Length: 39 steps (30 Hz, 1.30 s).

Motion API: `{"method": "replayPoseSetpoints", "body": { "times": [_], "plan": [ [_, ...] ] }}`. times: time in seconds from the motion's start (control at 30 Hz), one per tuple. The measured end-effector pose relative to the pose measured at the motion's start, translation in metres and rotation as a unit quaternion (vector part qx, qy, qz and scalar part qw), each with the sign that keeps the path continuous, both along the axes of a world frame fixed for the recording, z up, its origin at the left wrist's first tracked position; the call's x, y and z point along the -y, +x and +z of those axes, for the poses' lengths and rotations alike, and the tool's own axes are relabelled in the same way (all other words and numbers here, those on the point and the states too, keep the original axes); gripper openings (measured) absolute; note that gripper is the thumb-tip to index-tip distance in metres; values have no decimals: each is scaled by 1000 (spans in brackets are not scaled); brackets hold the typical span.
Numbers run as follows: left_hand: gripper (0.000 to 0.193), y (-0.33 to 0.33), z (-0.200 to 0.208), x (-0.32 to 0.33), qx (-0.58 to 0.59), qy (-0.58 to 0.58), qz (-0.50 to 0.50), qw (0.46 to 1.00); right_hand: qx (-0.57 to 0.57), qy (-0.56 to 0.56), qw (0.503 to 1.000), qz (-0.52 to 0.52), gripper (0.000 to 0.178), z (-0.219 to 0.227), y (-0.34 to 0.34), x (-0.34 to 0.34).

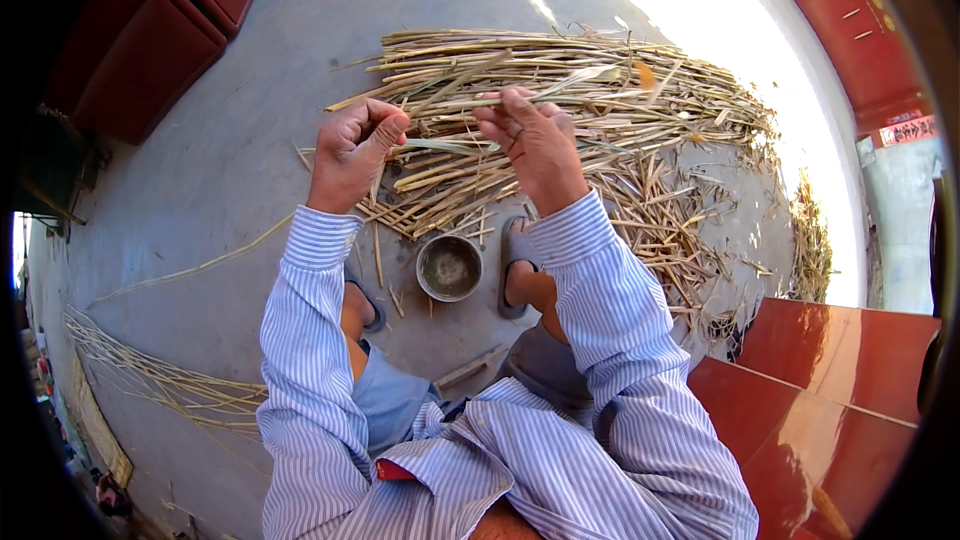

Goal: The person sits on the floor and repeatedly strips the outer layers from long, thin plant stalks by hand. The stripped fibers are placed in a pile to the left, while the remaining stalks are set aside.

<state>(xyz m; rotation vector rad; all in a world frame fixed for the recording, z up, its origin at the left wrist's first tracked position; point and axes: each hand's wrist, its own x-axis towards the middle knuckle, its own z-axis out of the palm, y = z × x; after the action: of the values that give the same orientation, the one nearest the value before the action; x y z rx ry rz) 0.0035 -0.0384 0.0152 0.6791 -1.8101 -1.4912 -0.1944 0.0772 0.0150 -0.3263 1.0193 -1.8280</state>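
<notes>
Pinching a pale green stalk [560, 88] over a big pile of dry stalks [600, 130]

So, looking down past striped sleeves [325, 310] here. Holding that stalk up above the left part of the pile, pinched closed between thumb and index fingertip of the right hand [537, 145], with the other fingers loosely bent. Sticking out to the right as a flat leafy blade, and to the left as a thinner stem.

Also got the left hand [348, 155] curled into a fist, near the right one but apart from it, with thumb down against the index finger. Note a pale strip [440, 146] right by that thumb, reaching toward the right hand. Honestly can't tell whether gripped in the fist or just lying behind.

On the near side of the pile, see a round bowl [428, 260] on the grey floor [230, 170], between two slippered feet. Over to the right, spot a scatter of short broken bits [660, 210], then glossy red furniture [800, 360] at near right. At near left, a loose spread of thin rods [165, 375].
</notes>
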Motion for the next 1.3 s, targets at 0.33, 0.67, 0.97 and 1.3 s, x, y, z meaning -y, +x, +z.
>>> {"method": "replayPoseSetpoints", "body": {
  "times": [0.33, 0.67, 0.97, 1.3],
  "plan": [
    [21, 2, -9, -1, 77, -60, 6, 995, 57, 61, 982, -167, 48, -7, -83, -45],
    [20, -1, -11, -7, 103, -27, -60, 992, -158, -53, 985, 52, 19, 3, 28, 7],
    [11, -2, -5, -13, 121, -130, 10, 984, -224, -2, 970, -91, 22, 13, 23, 12],
    [13, 51, -25, 11, 213, -238, 12, 947, -139, -16, 921, -365, 25, 15, -99, -34]
  ]
}}
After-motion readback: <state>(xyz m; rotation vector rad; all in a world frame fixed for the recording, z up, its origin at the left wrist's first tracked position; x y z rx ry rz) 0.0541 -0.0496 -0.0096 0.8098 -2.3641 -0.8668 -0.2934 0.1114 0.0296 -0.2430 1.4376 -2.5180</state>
